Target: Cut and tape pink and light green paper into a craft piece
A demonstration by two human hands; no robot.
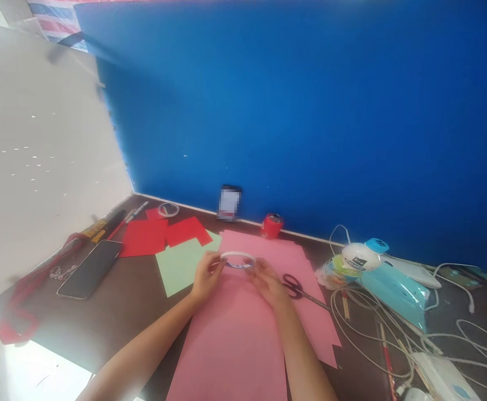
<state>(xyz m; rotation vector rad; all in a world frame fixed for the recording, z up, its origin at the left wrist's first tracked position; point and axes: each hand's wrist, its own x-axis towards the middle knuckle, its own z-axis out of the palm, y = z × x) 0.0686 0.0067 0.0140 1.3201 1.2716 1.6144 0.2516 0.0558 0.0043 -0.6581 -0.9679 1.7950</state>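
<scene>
Between my two hands is a roll of white tape (pixel 238 255), raised over the pink paper sheets (pixel 235 340). My left hand (pixel 208 275) pinches the roll's left side with thumb and fingers. On its right edge, my right hand (pixel 267 280) grips with bent fingers. Black-handled scissors (pixel 293 285) lie on the pink paper, right of my right hand. Left of my left hand are light green sheets (pixel 176 270) and red paper pieces (pixel 145 236). The part of the pink paper under my hands is hidden.
A dark phone (pixel 90 269) lies left. Another tape roll (pixel 168 210) and a red round object (pixel 272 225) are at the back. On the right are a white bottle (pixel 362 256), a blue packet (pixel 397 292), tangled cables (pixel 352 328) and a power strip (pixel 446 376). A blue wall (pixel 310 111) stands behind.
</scene>
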